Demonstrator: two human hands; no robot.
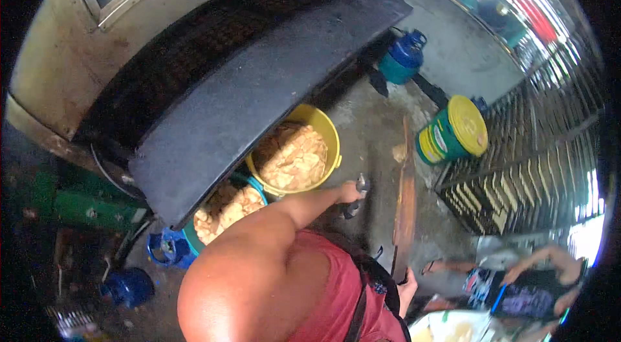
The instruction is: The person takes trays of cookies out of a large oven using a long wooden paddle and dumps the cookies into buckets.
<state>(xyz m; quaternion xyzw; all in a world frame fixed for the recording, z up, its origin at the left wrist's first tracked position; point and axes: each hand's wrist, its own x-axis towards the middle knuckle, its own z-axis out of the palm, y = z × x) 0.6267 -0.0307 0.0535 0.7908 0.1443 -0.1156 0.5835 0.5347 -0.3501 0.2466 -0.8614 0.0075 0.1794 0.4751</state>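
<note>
My left hand [350, 192] reaches out past the buckets. It is closed on a small grey-and-black object [360, 185] whose kind I cannot make out. Low in the view, my right hand [407, 290] grips the near end of a long wooden board [405, 212], its fingers partly hidden. The board stretches away over the concrete floor. Left of my left hand stands a yellow bucket [332, 137] filled with pale brown, crusty pieces [291, 157]. A teal bucket [259, 188] beside it holds more of them, partly covered by my arm and the shelf.
A long dark metal shelf [259, 86] juts from an oven-like unit above the buckets. Blue gas cylinders [404, 57] stand at the back and lower left. A green bucket with yellow lid [467, 125] is by slatted racks [511, 193]. Another person [530, 290] is at lower right.
</note>
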